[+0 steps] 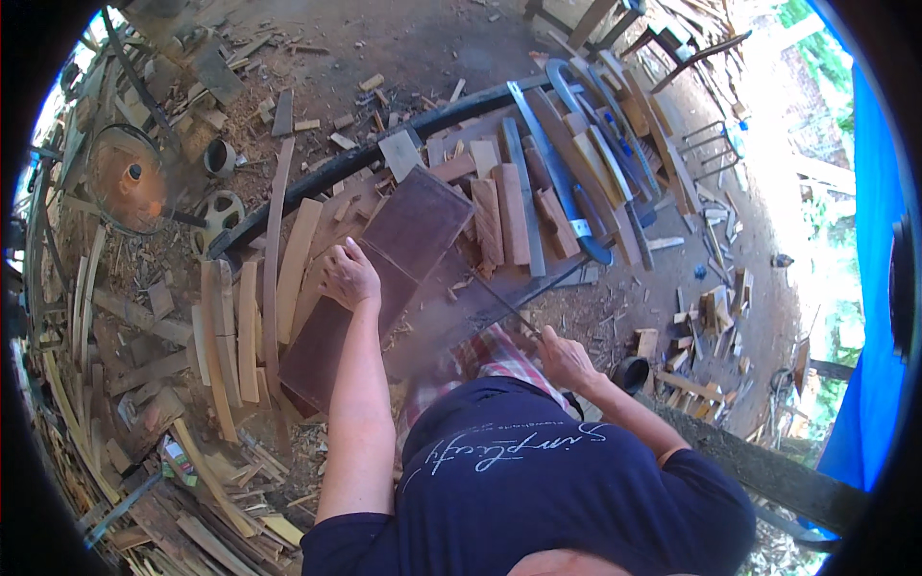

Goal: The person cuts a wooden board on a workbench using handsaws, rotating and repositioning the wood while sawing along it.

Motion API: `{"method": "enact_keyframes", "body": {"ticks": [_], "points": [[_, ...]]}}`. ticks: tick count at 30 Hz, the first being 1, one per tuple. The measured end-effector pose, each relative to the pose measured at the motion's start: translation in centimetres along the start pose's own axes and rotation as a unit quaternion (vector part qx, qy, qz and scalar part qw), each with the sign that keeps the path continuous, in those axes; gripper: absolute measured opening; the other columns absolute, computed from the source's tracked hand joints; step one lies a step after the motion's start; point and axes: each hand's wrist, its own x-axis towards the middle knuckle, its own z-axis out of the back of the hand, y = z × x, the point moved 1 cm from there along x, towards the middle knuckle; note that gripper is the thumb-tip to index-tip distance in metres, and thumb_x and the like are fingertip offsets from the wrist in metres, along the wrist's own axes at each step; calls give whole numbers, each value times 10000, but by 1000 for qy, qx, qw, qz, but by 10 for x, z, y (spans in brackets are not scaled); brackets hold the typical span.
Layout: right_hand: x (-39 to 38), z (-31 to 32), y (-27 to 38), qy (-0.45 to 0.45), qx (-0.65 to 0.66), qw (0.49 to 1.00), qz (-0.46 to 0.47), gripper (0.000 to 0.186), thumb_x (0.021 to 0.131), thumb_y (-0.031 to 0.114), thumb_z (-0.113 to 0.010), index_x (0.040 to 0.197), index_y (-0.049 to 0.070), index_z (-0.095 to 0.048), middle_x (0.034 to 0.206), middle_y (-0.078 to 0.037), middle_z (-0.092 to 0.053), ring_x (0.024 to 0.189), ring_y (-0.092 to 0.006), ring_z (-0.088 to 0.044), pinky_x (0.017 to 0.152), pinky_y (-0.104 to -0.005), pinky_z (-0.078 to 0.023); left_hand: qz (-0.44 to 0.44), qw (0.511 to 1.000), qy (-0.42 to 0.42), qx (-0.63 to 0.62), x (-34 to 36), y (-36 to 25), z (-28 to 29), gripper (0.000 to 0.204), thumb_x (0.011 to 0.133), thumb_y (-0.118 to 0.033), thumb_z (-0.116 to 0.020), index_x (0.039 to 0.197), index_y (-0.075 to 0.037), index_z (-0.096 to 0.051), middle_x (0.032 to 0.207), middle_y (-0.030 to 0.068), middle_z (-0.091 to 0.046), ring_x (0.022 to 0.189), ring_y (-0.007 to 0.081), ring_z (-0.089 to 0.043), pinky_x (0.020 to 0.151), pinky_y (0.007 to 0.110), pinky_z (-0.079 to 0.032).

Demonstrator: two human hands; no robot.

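A long dark brown wooden board lies slantwise across the low work surface in front of me, with a thin line running across it. My left hand is at the board's left edge beside that line, fingers bent and closed on the edge; their tips are partly hidden. To the right, close to my checked shorts, my right hand is closed around the near end of a long, thin, dark rod-like tool. Its far end points toward the board's right side; its exact kind cannot be made out.
Short wood blocks lie beyond the board, beside blue bar clamps. Curved wooden strips lean at the left. A round fan-like guard stands far left. A dark beam runs at the lower right. Offcuts litter the ground.
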Motion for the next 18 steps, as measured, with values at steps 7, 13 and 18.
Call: {"method": "enact_keyframes", "body": {"ticks": [7, 13, 18], "points": [[9, -20, -15, -181, 84, 980, -5, 215, 972, 239, -480, 974, 32, -422, 697, -294, -596, 679, -484, -594, 601, -580, -442, -158, 986, -59, -20, -16, 0, -1, 529, 925, -495, -498, 1369, -212, -449, 1412, 114, -416, 1308, 366, -379, 996, 640, -320], [26, -28, -10, -151, 40, 987, 48, 201, 959, 225, -495, 952, 38, -421, 718, -282, -606, 678, -493, -586, 605, -587, -432, -208, 977, -35, -43, -43, 5, 0, 707, 931, -546, -443, 1496, -148, -295, 1557, 122, -249, 1428, 362, -212, 1095, 632, -175], [42, -29, -8, -189, 49, 979, 62, 164, 957, 203, -500, 958, 51, -437, 743, -273, -611, 702, -493, -583, 607, -585, -412, -259, 966, -4, -10, -76, 11, 8, 753, 937, -587, -378, 1514, -116, -266, 1580, 122, -210, 1447, 359, -176, 1111, 613, -178]]}}
